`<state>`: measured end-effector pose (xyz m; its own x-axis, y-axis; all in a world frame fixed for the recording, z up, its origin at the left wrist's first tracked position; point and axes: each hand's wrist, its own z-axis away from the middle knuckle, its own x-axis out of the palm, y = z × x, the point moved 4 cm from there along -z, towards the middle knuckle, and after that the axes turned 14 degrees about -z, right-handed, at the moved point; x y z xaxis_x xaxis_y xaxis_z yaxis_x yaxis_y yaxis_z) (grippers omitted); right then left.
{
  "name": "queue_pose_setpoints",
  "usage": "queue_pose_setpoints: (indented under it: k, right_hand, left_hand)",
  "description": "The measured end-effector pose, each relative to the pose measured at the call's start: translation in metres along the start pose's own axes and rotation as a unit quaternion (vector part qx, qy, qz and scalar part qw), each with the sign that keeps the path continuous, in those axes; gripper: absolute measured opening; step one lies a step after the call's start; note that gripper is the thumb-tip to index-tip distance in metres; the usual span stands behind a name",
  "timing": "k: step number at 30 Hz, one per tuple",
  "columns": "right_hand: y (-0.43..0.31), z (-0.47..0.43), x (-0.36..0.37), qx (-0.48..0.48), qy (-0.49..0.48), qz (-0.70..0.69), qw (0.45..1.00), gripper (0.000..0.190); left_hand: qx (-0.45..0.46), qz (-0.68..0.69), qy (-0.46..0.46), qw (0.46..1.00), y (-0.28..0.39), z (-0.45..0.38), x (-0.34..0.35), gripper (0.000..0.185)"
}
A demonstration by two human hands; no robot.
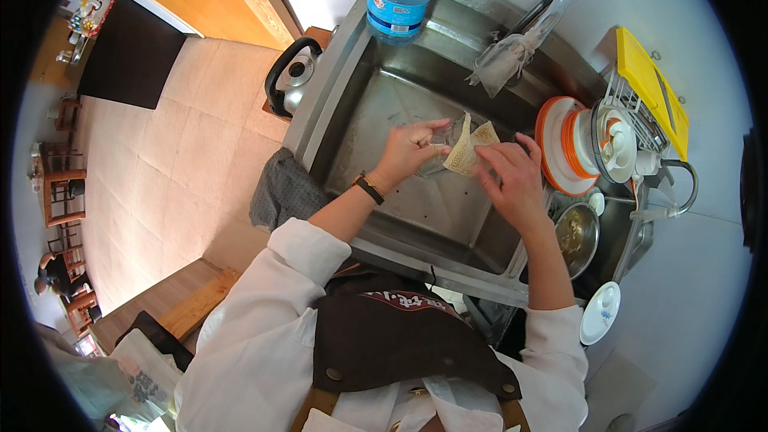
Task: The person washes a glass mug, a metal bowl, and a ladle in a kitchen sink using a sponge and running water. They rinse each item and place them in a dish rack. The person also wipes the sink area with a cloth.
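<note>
Over the stainless-steel sink basin [372,132], my left hand [414,147] grips a clear glass vessel [441,132] between thumb and fingers. A pale yellow textured cloth or scouring pad [465,153] stands folded at the vessel's right side, partly in its mouth as far as I can see. My right hand [510,177] is at the right edge of this pad, its fingers bent and touching or nearly touching it; its fingertips are partly hidden. The vessel's exact shape is hard to make out against the steel.
A blue water jug [399,3] stands at the sink's back left corner, near a faucet wrapped in plastic [510,54]. Stacked orange-rimmed plates [558,144] and a metal bowl [577,240] are at the right. A grey cloth [285,189] hangs over the left edge beside a kettle [297,81].
</note>
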<state>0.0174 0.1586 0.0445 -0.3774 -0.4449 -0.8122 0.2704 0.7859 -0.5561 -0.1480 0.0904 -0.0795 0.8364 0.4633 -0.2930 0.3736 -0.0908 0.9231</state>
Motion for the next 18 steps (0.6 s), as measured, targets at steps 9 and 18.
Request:
queue_pose_setpoints:
  k: [9, 18]
  right_hand:
    - [0.029, -0.010, 0.035, -0.032, -0.252, -0.073, 0.964, 0.042]
    - [-0.012, -0.015, -0.013, -0.246, -0.272, 0.132, 0.921, 0.040]
  left_hand:
    - [0.053, -0.042, -0.080, 0.994, 0.006, -0.008, 0.006, 0.050]
    - [-0.071, 0.094, -0.333, 0.935, 0.029, -0.037, -0.012, 0.037]
